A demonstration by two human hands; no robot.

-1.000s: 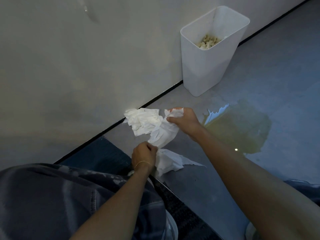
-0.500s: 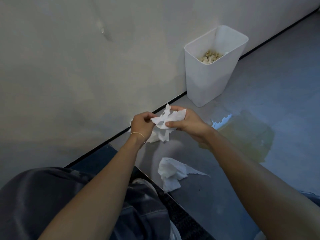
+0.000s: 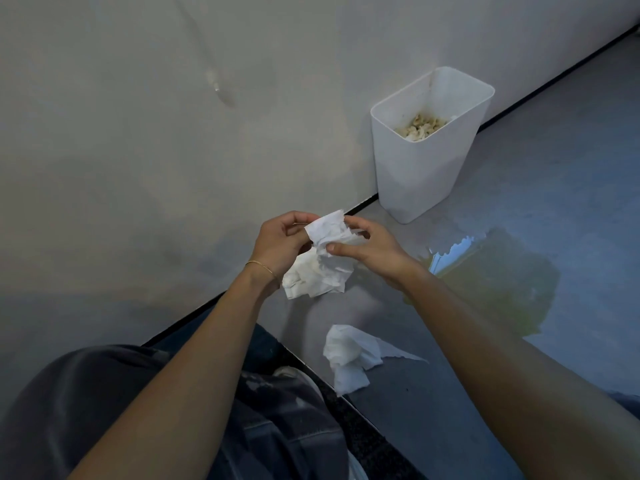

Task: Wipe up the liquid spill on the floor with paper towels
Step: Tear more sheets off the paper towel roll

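Note:
A crumpled white paper towel (image 3: 320, 268) hangs in the air between both hands. My left hand (image 3: 282, 245) pinches its upper left corner, and my right hand (image 3: 372, 249) pinches its upper right side between thumb and fingers. A yellowish liquid spill (image 3: 491, 289) spreads over the grey floor to the right of my right hand. A second crumpled paper towel (image 3: 349, 358) lies on the floor below the hands, left of the spill.
A white plastic bin (image 3: 420, 174) with soiled paper wads inside stands against the wall, just beyond the spill. The wall's black baseboard (image 3: 194, 313) runs diagonally behind the hands. My knee in grey trousers (image 3: 104, 403) fills the lower left.
The left hand came up from the towel on the floor to the held towel. Both hands have since pulled it open, so it hangs wider and lower. The floor towel stays put.

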